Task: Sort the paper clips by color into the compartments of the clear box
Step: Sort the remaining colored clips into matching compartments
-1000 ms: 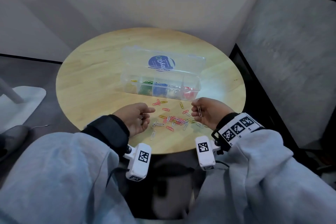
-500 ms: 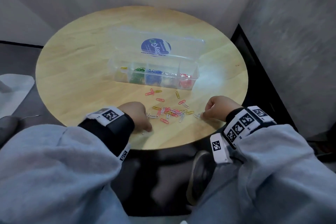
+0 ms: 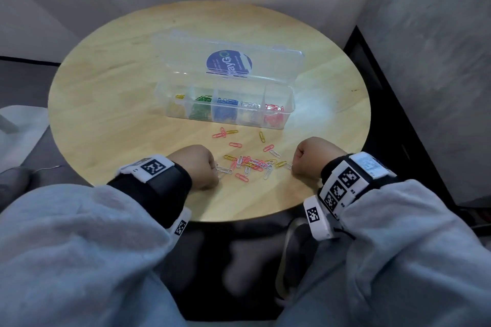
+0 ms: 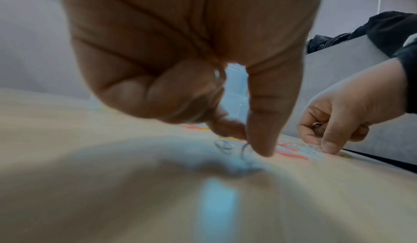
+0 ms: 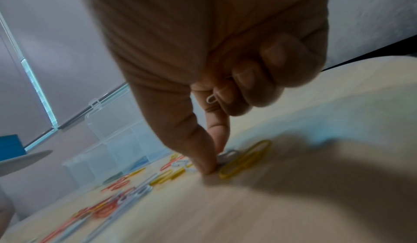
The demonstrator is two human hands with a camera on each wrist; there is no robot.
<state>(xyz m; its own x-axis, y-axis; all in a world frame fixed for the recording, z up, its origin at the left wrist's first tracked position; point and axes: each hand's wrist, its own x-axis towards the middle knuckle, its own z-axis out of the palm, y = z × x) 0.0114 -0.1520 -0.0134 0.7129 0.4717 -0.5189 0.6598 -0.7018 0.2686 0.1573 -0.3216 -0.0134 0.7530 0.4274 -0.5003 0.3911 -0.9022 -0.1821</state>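
Note:
The clear box (image 3: 288,107) stands open mid-table, its compartments holding yellow, green, blue, white and red clips. Loose paper clips (image 3: 252,164) lie scattered in front of it. My left hand (image 3: 210,172) is at the pile's left edge. In the left wrist view its thumb and forefinger (image 4: 246,143) pinch a white clip (image 4: 243,150) on the table, and its curled fingers hold more white clips (image 4: 217,75). My right hand (image 3: 296,167) is at the pile's right edge. Its fingertips (image 5: 207,168) press on a white clip (image 5: 226,155) beside a yellow clip (image 5: 246,159), and another white clip (image 5: 212,99) sits under its curled fingers.
The round wooden table (image 3: 106,103) has its near edge just behind my wrists. The box's lid (image 3: 228,61) lies open at the back. A grey wall panel (image 3: 425,61) rises to the right, and a white stand base (image 3: 18,125) sits on the floor at the left.
Both hands have dropped from a raised pose to the table, fingertips down at the two edges of the pile. In the last half second they have barely moved.

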